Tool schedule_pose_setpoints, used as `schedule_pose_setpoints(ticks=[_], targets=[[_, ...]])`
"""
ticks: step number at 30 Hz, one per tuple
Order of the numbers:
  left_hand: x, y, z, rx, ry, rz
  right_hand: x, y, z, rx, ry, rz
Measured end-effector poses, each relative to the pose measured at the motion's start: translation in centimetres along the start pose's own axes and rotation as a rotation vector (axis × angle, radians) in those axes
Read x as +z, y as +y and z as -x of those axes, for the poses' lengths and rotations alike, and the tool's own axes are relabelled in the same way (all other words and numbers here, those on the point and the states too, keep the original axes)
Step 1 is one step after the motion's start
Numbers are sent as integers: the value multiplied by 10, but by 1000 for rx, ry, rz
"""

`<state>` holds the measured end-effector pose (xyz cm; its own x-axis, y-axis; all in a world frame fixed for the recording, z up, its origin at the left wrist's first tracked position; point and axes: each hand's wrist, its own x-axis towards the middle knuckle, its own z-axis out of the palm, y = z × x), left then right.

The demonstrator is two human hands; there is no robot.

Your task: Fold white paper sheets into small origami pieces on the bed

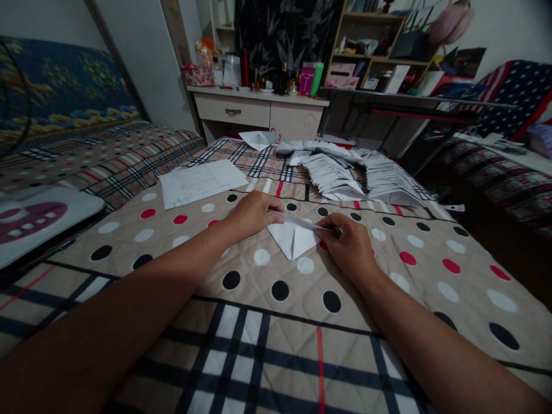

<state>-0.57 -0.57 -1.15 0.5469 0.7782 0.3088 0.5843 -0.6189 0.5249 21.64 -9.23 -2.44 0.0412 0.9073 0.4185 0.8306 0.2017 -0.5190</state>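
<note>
A folded sheet of white paper (294, 240) lies on the polka-dot quilt, its point toward me and a crease down its middle. My left hand (257, 214) pinches its far left corner between thumb and fingers. At the right corner, my right hand (347, 240) grips the folded edge, the fingertips curled around it. Beyond my left hand is a flat stack of printed paper sheets (202, 183). Several folded paper pieces (332, 175) stand packed in rows past my right hand.
The quilt (276, 345) covers the bed. One folded paper piece (259, 140) sits apart near the bed's far edge. A white board-like item with a pink print (47, 221) is at the left. Beyond the bed are a white dresser (235, 109) and a desk (422, 99).
</note>
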Motion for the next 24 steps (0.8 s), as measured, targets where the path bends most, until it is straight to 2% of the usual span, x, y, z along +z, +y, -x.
schedule_pose_setpoints(ticks=[7, 17, 21, 24], targets=[[-4, -6, -1, 17, 21, 106, 3, 4, -1, -151, -9, -16], [-6, -5, -2, 129, 82, -2, 6, 8, -2, -169, 0, -16], [-7, -1, -3, 101, 104, 25, 5, 8, -2, -146, 4, -8], [-11, 4, -4, 10, 116, 111, 4, 7, -1, -113, 8, 9]])
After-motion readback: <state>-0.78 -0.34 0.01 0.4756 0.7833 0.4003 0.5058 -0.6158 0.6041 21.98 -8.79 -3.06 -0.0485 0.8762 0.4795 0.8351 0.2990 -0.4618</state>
